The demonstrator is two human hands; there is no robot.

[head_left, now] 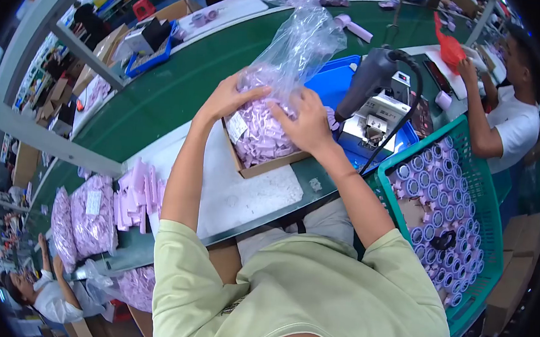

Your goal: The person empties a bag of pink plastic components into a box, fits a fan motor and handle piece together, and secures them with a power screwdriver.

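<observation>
A transparent plastic bag (304, 36) full of small glossy lilac plastic parts (263, 133) stands in a shallow cardboard box (263, 170) in front of me. My left hand (231, 97) grips the bag's left side, thumb pointing inward across the plastic. On the opposite side my right hand (309, 122) holds the bag with its fingers curled on the film. The loose upper part of the bag rises crumpled beyond both hands. A white label (236, 127) shows through at the left of the parts. Some fingertips are hidden behind the plastic.
A dark electric screwdriver (370, 81) hangs above a small metal machine (374, 122) and blue tray (332, 79) at right. A green basket (492, 215) holds lilac round parts. Filled bags (95, 212) and lilac pieces (135, 196) lie left. Co-workers sit on both sides.
</observation>
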